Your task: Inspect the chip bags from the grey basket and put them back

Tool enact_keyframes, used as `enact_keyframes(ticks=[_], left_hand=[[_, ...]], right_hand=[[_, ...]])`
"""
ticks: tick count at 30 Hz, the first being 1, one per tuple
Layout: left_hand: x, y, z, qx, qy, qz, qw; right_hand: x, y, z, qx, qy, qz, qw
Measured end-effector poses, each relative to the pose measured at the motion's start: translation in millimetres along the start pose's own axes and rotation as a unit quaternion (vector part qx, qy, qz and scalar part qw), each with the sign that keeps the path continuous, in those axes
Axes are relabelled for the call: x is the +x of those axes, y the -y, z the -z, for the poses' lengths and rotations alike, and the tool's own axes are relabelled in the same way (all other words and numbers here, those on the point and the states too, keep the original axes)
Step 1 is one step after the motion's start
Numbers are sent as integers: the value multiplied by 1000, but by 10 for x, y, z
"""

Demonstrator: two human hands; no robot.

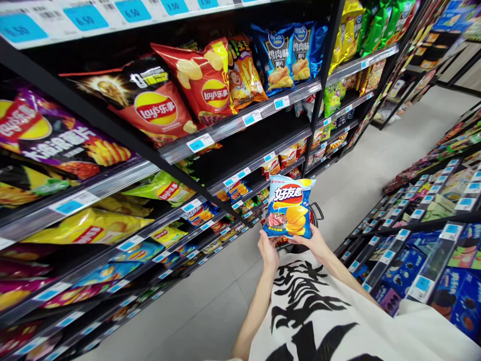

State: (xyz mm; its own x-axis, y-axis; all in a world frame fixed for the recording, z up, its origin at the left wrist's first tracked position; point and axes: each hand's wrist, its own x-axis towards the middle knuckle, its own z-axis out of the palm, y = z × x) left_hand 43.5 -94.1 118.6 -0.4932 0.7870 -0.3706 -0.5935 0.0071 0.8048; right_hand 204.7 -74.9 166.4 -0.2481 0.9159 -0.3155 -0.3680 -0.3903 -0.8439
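Note:
A blue bag of potato chips (288, 206), its front facing up at me, is held between both my hands in the aisle. At its lower left corner my left hand (269, 249) is closed on the edge. My right hand (313, 243) grips the lower right corner, with part of its fingers hidden behind the bag. Under the bag, a dark-rimmed basket or cart (316, 210) shows only in part. Left of my hands, similar blue chip bags (238, 189) stand on a lower shelf.
A tall black shelf rack (240, 125) with several rows of chip bags and price tags runs along my left. On the right, another rack (417, 220) holds boxed and bagged snacks. Grey tiled floor (210, 301) lies between them, and more shelving (424, 65) stands at the far end.

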Motion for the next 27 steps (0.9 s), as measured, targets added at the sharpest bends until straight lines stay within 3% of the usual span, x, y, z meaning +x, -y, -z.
enact_keyframes(ticks=[14,27], left_hand=[[16,34,65,9,-12,-4,1000],[28,66,61,33,-43,-31,998]], right_hand=[[34,-101,33,-6,-24,-13,1000],[12,-50,23,-10,-24,-15,1000]])
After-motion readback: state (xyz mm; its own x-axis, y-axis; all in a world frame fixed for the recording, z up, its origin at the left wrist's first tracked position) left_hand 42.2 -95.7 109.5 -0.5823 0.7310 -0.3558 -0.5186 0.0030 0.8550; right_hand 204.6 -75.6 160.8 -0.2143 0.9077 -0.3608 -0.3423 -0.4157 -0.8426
